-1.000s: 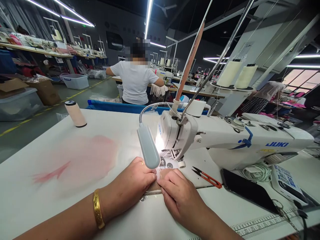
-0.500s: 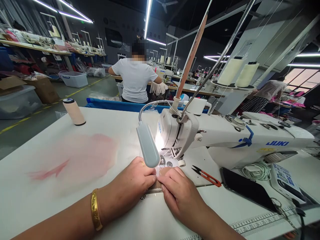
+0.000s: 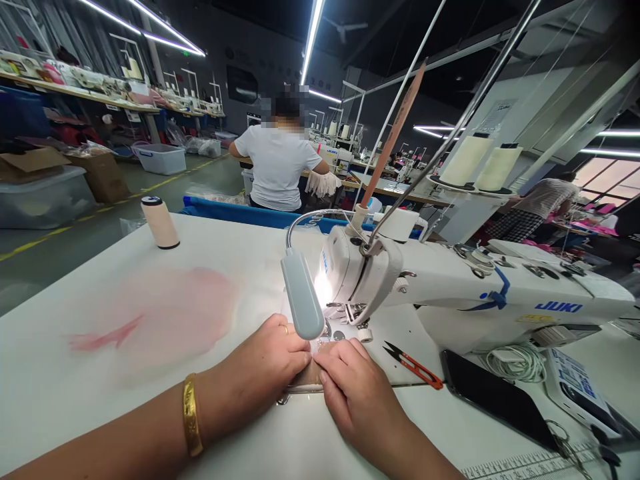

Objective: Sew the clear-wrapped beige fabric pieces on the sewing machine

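A small, thin brown piece of fabric [image 3: 306,380] lies on the sewing machine's bed, just in front of the presser foot. My left hand [image 3: 273,360] is closed, its thumb and fingertips pressed on the fabric's left side. From the other side, my right hand [image 3: 357,383] pinches the fabric, its thumb and forefinger almost meeting the left thumb. Over my left fingertips hangs a grey lamp head [image 3: 303,293], hiding part of the stitching area. The white sewing machine [image 3: 425,267] stands behind my hands, its light shining near the needle.
Orange-handled thread snips [image 3: 414,365] and a black phone [image 3: 500,400] lie right of my right hand. A coiled cable [image 3: 517,360] is beyond them. A peach thread cone [image 3: 160,223] stands at the table's back left. A person in a white shirt [image 3: 277,163] sits ahead.
The view has shifted slightly, so the machine and background appear a little further right. Both hands stay on the fabric in nearly the same pose.
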`<state>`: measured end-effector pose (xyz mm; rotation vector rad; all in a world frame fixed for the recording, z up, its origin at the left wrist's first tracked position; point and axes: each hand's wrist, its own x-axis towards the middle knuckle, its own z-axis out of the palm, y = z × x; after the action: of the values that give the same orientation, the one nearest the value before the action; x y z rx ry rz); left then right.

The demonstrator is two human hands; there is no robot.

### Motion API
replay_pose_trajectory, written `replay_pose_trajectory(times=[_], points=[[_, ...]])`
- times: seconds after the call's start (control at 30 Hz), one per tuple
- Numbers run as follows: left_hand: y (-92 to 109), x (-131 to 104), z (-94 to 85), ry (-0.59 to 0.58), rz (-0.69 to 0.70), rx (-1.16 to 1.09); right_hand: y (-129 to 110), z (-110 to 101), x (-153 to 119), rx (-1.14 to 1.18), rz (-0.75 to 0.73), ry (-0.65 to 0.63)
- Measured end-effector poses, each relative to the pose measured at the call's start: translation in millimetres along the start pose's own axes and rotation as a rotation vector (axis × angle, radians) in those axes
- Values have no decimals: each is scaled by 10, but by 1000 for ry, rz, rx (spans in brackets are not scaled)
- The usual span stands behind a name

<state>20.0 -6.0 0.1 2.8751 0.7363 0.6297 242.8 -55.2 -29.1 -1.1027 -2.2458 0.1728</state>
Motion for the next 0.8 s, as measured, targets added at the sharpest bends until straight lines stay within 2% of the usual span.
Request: replay_pose_trajectory(times=[0.17,0.37,0.6,0.8], points=[[-5,88,-23,53,-28,54,42,20,13,-32,46,-22],[-38,147,-12,104,-136,7,47,-25,17,-44,84,28],[-63,191,-5,88,-204,-54,83,-134,77,-116,142,146],[-52,160,18,70,-226,-57,90,-104,35,-26,166,175]])
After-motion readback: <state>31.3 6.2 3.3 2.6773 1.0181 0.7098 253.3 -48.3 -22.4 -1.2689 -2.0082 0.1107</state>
